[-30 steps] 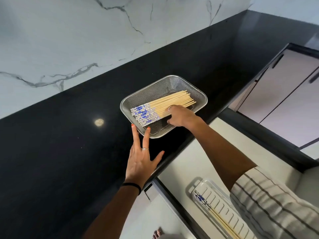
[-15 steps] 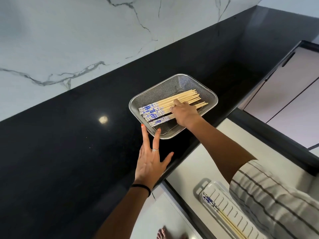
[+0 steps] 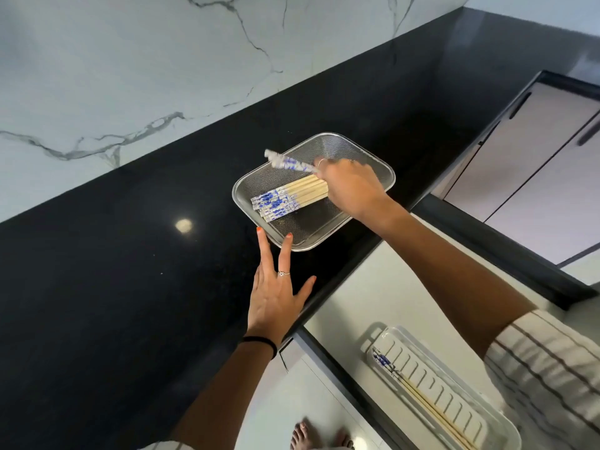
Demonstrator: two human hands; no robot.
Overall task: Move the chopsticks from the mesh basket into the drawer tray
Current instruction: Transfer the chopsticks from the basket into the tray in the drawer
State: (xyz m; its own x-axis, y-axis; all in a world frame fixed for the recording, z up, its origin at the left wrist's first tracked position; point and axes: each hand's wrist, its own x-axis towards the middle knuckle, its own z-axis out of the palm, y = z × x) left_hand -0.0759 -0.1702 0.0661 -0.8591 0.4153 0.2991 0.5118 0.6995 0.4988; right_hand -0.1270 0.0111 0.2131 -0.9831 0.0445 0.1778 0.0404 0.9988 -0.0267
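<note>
A silver mesh basket sits on the black counter near its front edge. Several wooden chopsticks with blue-and-white patterned ends lie side by side in it. My right hand hovers over the basket, shut on a pair of chopsticks lifted above the others, patterned ends pointing left and blurred. My left hand lies flat on the counter, fingers spread, two fingertips touching the basket's near rim. Below, a white ribbed tray in the open drawer holds a pair of chopsticks.
The black counter runs along a white marble wall. The open drawer juts out below the counter edge, its dark front to the right. Pale cabinet doors stand at the right. Bare toes show at the bottom.
My right hand has closed on a pair of chopsticks and raised them out of the bundle, above the basket. My left hand has stayed at the basket's rim.
</note>
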